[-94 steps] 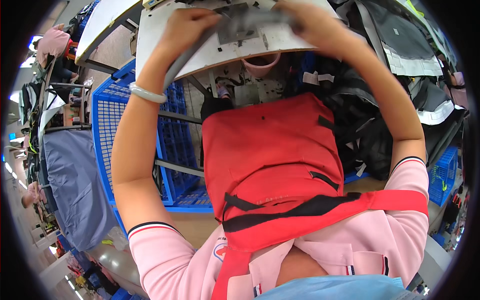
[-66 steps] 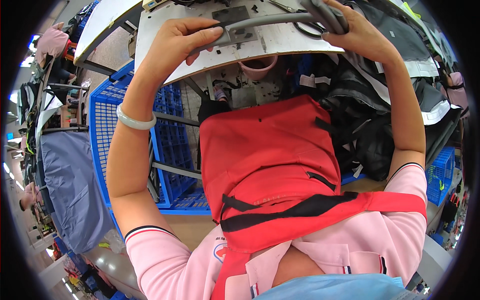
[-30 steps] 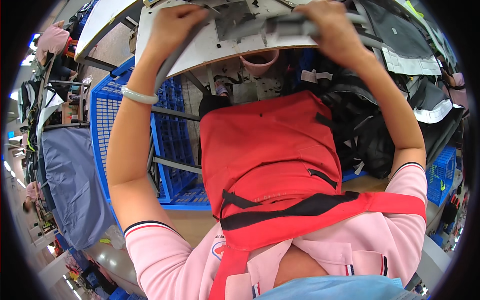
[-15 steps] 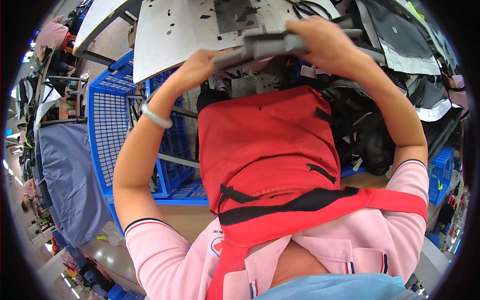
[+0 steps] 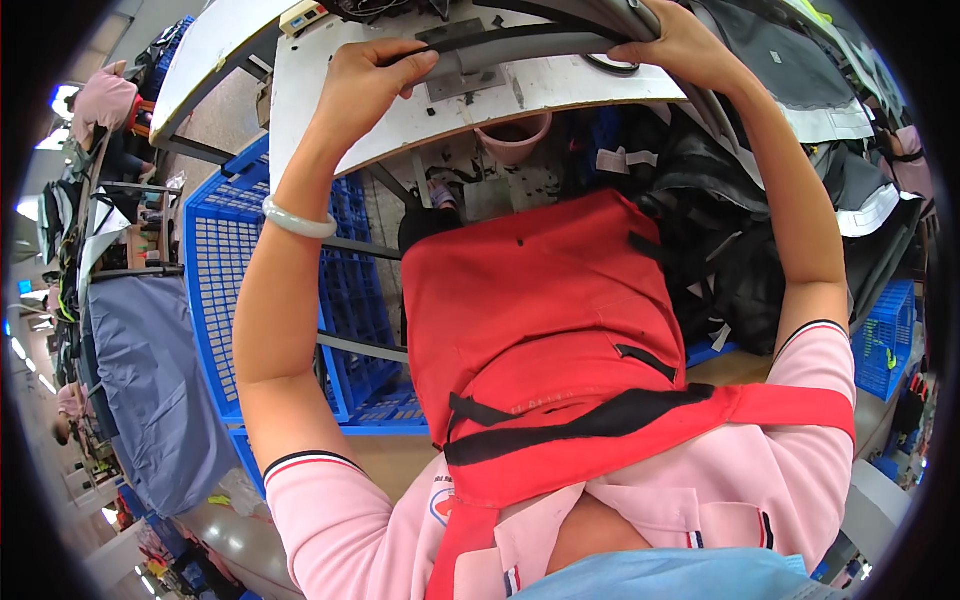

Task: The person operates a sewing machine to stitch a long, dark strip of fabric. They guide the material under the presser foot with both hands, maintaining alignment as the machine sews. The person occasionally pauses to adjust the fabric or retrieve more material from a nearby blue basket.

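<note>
A grey fabric strip with a black edge point(image 5: 545, 46) stretches between my two hands over the white worktable point(image 5: 320, 110). At its left end, my left hand point(image 5: 372, 82) pinches it between thumb and fingers, above the table. My right hand point(image 5: 682, 48) is closed around the grey material farther right, where more grey lengths point(image 5: 715, 115) hang down past the table's edge. A dark metal plate point(image 5: 460, 88) in the tabletop lies under the strip. What the right palm covers is hidden.
Blue plastic crates point(image 5: 225, 290) stand at my left. At right lies a pile of black and grey fabric pieces point(image 5: 735, 260). A pink bin point(image 5: 514, 138) sits under the table. My red apron point(image 5: 540, 290) covers my lap. Dark machine parts point(image 5: 385, 8) stand on the table's far side.
My hands have moved apart, the left one toward the far left and the right one slightly right. The bunched grey strip is now drawn out between them.
</note>
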`<state>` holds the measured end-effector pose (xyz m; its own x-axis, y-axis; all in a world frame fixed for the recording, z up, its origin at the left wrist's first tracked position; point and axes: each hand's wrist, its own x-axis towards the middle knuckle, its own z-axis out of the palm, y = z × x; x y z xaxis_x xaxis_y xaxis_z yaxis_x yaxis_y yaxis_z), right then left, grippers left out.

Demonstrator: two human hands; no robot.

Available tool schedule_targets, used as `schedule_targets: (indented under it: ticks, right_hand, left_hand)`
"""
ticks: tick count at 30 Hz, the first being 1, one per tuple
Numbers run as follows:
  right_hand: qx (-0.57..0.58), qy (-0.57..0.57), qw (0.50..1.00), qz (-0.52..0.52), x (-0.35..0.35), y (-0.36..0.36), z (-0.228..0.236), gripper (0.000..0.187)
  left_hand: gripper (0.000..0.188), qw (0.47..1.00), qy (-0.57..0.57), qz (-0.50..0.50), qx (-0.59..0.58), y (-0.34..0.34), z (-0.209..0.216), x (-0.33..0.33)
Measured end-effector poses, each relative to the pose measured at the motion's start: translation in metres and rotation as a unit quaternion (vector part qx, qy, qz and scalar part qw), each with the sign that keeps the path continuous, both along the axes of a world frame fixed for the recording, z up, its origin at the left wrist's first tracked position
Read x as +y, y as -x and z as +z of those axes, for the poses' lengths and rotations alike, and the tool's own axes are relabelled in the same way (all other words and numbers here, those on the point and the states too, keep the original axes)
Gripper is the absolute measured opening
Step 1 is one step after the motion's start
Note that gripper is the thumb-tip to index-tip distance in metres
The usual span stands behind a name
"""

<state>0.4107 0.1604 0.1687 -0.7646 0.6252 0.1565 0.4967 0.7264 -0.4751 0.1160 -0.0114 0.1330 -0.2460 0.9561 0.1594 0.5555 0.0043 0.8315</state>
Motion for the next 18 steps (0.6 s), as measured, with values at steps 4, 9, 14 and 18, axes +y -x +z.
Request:
schedule_targets:
  ticks: [4,9,14,18]
  right_hand:
    - [-0.029,-0.023,0.999,0.003,0.016,0.005,-0.003,0.045]
    - [-0.013,0.043,0.999,-0.011,0.016,0.012,0.001,0.042]
    - [-0.004,0.013,1.0,-0.001,0.027,0.016,0.004,0.044]
    - [0.028,0.013,0.999,0.017,0.035,0.021,0.0,0.048]
  left_hand:
    - [0.035,0.999,0.028,0.017,-0.02,0.005,-0.001,0.015]
    - [0.034,0.998,0.052,0.003,-0.04,0.017,-0.001,0.023]
    - [0.031,0.996,0.016,0.003,-0.085,0.019,-0.002,0.029]
    - [0.03,0.992,0.015,-0.009,-0.125,0.026,-0.005,0.039]
